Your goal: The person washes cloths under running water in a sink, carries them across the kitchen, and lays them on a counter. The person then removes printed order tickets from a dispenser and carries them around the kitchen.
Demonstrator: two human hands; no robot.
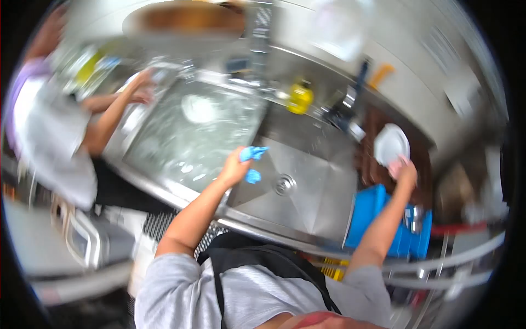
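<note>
The person wears a light grey, short-sleeved T-shirt [263, 290], visibly creased across the chest. The left sleeve [167, 282] and right sleeve [364, 290] are the same grey, each ending near the elbow. Over the shirt is a black apron [257, 256] with narrow black shoulder straps [219, 299]. Both forearms [200, 211] are bare.

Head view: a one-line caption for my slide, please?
At a double sink, the left hand holds a blue cloth; the right hand is at a white dish.

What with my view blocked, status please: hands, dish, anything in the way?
Left hand gripping blue cloth, apparently. Right hand at white dish, grip blurred. Blue bin under right forearm, possible snag.
</note>
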